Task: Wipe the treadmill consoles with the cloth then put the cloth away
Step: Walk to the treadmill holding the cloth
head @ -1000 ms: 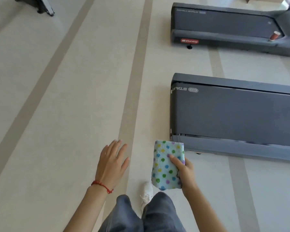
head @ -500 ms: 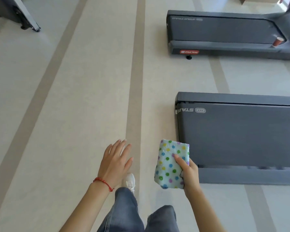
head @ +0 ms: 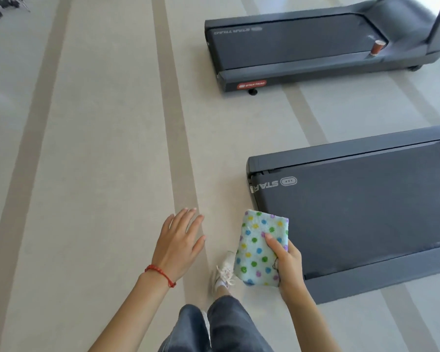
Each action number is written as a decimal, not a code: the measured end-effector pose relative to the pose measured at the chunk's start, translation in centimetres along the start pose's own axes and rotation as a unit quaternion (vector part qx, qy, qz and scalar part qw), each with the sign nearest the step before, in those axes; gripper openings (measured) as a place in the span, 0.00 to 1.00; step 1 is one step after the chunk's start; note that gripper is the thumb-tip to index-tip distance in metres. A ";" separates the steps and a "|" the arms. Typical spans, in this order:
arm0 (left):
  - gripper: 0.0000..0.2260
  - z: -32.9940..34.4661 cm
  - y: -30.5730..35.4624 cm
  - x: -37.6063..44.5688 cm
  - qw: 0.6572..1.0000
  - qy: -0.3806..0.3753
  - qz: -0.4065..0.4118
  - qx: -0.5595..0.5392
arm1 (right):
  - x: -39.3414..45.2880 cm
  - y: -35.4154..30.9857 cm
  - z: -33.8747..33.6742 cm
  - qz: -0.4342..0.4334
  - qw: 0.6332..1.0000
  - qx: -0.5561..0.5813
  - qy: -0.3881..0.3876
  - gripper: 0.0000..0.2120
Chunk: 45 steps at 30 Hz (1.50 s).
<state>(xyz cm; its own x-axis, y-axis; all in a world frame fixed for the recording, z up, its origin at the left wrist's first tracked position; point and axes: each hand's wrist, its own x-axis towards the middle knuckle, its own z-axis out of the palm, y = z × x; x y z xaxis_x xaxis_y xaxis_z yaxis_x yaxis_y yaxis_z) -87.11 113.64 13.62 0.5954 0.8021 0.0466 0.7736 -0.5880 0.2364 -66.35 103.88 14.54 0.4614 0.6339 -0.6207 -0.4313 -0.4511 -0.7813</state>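
My right hand (head: 287,265) grips a folded light-blue cloth (head: 258,247) with coloured dots, held upright in front of me just left of the near treadmill's rear end. My left hand (head: 179,241) hangs open beside it, fingers spread, a red cord on the wrist. The near treadmill (head: 361,207) shows only its dark belt and rear frame. A second treadmill (head: 302,47) lies further ahead, with its upright post at the top right. No console is in view.
A small brown cup (head: 377,48) stands on the far treadmill's side rail. My white shoe (head: 225,271) steps on the beige striped floor (head: 99,161). Dark equipment (head: 0,6) sits at the top left corner.
I have walked forward and turned slightly right; both treadmills shifted in view and the far one's post appeared. The cloth stays in my right hand, and the left hand stays open.
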 end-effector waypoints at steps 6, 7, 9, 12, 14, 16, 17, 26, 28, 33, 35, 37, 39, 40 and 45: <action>0.29 -0.1 0.0 10.4 0.999 0.001 0.044 -0.005 | 6.2 -6.5 -0.1 -0.010 0.998 0.048 0.029 0.05; 0.29 -0.2 0.1 11.9 0.999 0.002 0.051 -0.003 | 7.0 -7.6 -0.1 -0.015 0.998 0.054 0.032 0.04; 0.28 -0.3 0.6 15.3 0.997 -0.006 0.072 -0.004 | 8.3 -9.6 -0.5 -0.023 0.997 0.064 0.046 0.03; 0.28 -0.1 1.9 20.0 0.993 -0.023 0.114 -0.013 | 9.9 -11.7 -1.4 -0.027 0.992 0.086 0.089 0.03; 0.29 0.2 3.1 23.1 0.988 -0.030 0.152 -0.017 | 10.8 -12.8 -2.2 -0.031 0.986 0.107 0.127 0.04; 0.29 0.6 4.5 26.1 0.979 -0.036 0.198 -0.021 | 11.7 -13.6 -3.0 -0.035 0.979 0.123 0.159 0.04; 0.28 0.9 5.3 27.7 0.974 -0.040 0.221 -0.022 | 12.1 -14.0 -3.4 -0.038 0.975 0.132 0.173 0.04; 0.30 2.2 10.6 41.6 0.910 -0.100 0.401 -0.026 | 15.6 -17.4 -5.2 -0.049 0.913 0.234 0.330 0.04; 0.30 2.1 11.3 44.2 0.896 -0.091 0.433 -0.027 | 16.2 -18.2 -5.2 -0.052 0.894 0.255 0.364 0.04; 0.26 2.6 14.0 48.2 0.865 -0.105 0.489 -0.036 | 16.7 -19.5 -5.5 -0.066 0.849 0.306 0.425 0.03; 0.22 2.9 15.4 49.0 0.856 -0.105 0.505 -0.044 | 16.8 -20.0 -5.9 -0.070 0.834 0.324 0.441 0.04; 0.21 3.1 17.0 49.7 0.845 -0.105 0.521 -0.052 | 16.9 -20.4 -6.5 -0.072 0.817 0.342 0.458 0.04; 0.21 3.4 18.5 50.3 0.833 -0.108 0.540 -0.054 | 17.0 -20.7 -7.3 -0.078 0.800 0.359 0.474 0.04; 0.21 3.5 19.2 50.6 0.827 -0.109 0.548 -0.054 | 17.1 -20.9 -7.7 -0.080 0.793 0.366 0.480 0.04; 0.21 4.6 23.1 52.5 0.810 -0.113 0.572 -0.058 | 18.5 -21.7 -10.6 -0.091 0.769 0.399 0.492 0.05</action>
<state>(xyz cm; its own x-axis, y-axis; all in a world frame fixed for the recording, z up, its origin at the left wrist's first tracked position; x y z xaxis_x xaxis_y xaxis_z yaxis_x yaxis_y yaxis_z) -36.94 141.69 17.02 0.9432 -0.3087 0.1228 -0.3305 -0.9089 0.2544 -40.28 118.69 19.32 0.7645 -0.3174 -0.5611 -0.4473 0.3657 -0.8162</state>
